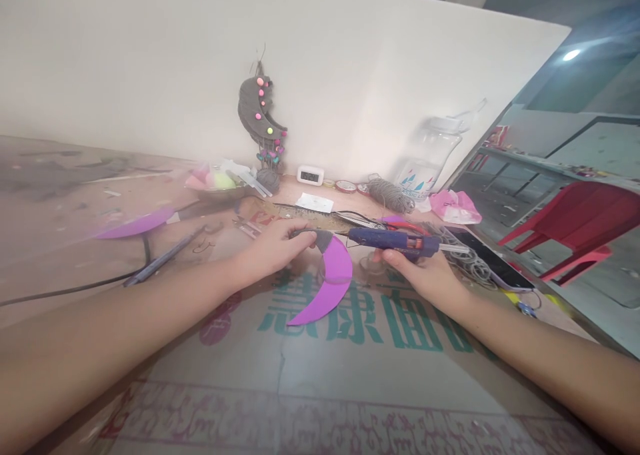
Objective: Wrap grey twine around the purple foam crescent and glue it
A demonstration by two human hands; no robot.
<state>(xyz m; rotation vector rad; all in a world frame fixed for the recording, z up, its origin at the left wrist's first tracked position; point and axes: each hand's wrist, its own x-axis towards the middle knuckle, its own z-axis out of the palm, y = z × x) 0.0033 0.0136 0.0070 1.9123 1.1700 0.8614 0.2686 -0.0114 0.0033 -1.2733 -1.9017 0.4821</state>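
Observation:
My left hand (277, 245) pinches the upper tip of a purple crescent-shaped foam piece (327, 285) that lies on a sheet of printed cardboard (350, 368). The tip under my fingers looks grey, wrapped in yarn. My right hand (423, 272) grips a blue hot glue gun (395, 240), held level with its nozzle pointing left toward the crescent's grey tip. The nozzle sits just right of my left fingers.
A finished grey crescent (259, 114) with coloured pompoms hangs on the wall. Behind my hands lie a ball of grey yarn (391, 194), a small clock (311, 174), tape rolls, a plastic jar (430, 158), a phone (493, 260), a second purple crescent (137, 223). A red chair (580, 225) stands right.

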